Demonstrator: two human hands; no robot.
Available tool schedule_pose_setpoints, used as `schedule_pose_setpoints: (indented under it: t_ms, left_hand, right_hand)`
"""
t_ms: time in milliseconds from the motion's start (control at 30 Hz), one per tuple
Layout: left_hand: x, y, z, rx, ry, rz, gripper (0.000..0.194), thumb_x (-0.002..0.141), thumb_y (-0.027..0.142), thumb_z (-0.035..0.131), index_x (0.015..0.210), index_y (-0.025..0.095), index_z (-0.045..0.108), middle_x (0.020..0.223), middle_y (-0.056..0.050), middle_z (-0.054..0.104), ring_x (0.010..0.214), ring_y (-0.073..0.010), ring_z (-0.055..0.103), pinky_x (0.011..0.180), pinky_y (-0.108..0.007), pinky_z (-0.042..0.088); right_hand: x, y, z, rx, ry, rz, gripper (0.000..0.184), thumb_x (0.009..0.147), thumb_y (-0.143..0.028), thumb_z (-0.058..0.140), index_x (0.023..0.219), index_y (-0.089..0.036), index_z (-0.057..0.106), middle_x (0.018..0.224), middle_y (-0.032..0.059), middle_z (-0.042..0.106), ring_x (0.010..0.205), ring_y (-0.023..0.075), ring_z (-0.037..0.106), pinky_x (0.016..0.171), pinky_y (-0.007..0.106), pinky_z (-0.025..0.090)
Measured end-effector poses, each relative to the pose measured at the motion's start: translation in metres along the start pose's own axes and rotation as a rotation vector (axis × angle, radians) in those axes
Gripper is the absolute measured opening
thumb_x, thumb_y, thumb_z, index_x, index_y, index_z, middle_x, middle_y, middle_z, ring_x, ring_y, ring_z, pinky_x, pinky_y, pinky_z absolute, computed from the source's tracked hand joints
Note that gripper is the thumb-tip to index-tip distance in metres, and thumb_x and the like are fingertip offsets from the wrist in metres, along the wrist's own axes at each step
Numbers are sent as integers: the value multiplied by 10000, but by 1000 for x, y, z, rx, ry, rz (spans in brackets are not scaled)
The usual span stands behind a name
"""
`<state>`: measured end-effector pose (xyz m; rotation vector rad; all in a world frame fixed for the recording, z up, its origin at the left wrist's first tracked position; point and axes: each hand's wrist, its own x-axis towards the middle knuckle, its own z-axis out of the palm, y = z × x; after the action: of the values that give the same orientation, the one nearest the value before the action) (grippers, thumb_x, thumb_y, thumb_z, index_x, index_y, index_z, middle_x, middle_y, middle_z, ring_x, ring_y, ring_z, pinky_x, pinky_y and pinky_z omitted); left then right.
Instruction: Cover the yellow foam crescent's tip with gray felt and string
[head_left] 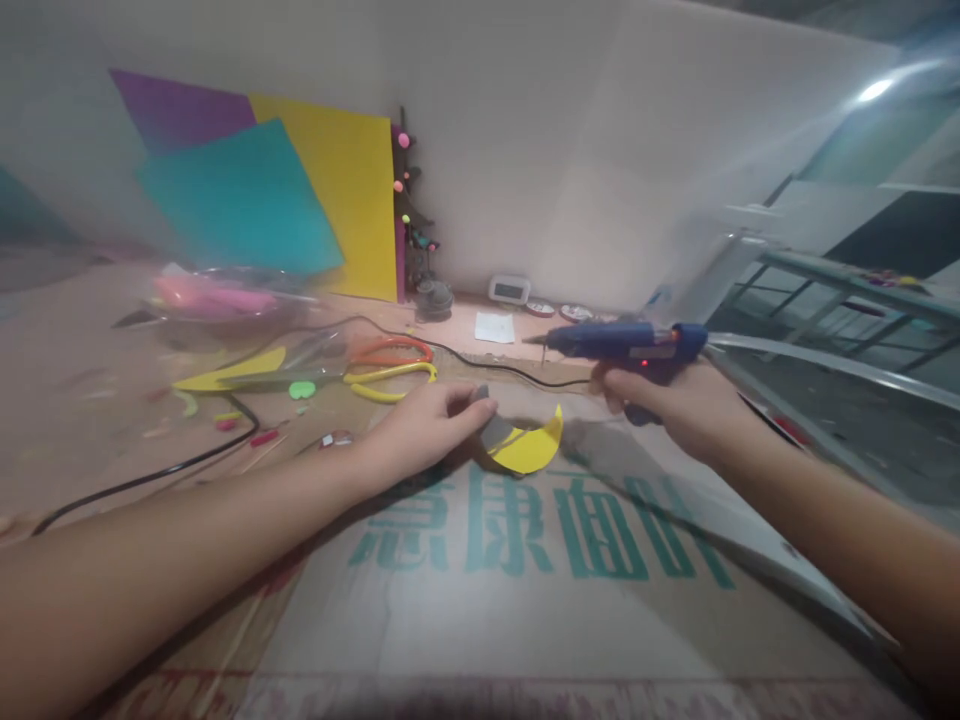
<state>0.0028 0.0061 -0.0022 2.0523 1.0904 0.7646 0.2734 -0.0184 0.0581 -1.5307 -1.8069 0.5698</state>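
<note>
My right hand (675, 405) is wrapped round the grip of a blue glue gun (626, 342), held level above the cardboard with its nozzle pointing left; a red light shows on it. My left hand (427, 425) rests on the cardboard, fingers curled and pinching a small grey piece (487, 420) that overlaps a yellow crescent-shaped foam cutout (529, 448). The gun's nozzle is a little above and to the right of that cutout.
A cardboard sheet (525, 600) with green print covers the table. Scissors with orange and yellow handles (390, 365), a black cable (187, 462), foam scraps and a plastic bag (217, 305) lie left. Coloured sheets (300, 190) lean on the wall. A metal frame (825, 290) stands right.
</note>
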Motion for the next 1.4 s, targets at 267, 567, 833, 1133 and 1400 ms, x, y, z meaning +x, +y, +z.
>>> schedule_pose_setpoints:
  t_ms: [267,567,833,1133,1400]
  left_hand:
    - [1,2,-2,-80,29,4,366,917,460,467,693,173,506,569,48,476,521,-99,423,473,-215,281]
    - [-4,1,-2,-346,-162,22,378,927,497,448,703,193,426,520,62,442,446,-84,412,416,-201,292]
    - [-4,5,-2,-160,7,139,361,935,437,441,676,186,441,570,39,478,516,-97,438,479,-216,324]
    - [-7,7,-1,-153,-109,99,379,921,455,437,649,192,422,572,43,446,519,-102,434,481,-223,308]
    - [-2,5,-4,65,33,61,350,899,374,458,608,184,424,564,42,426,553,-118,430,510,-239,282]
  right_hand:
    - [-45,4,29,-64,90,-100,222,776,-452,642,824,-245,706,845,48,726,799,245,673,723,364,546]
    - [-25,-3,30,323,150,132,178,816,-356,639,893,-214,713,586,3,641,609,176,635,645,294,526]
    - [-26,4,36,562,-155,186,161,726,-351,687,666,-202,675,549,15,672,522,174,643,546,287,529]
    - [-24,4,29,496,32,128,215,780,-403,670,721,-199,639,655,27,693,622,172,640,622,293,517]
    - [-18,-6,3,626,257,-37,164,807,-364,673,807,-229,580,675,-1,645,656,174,637,664,314,529]
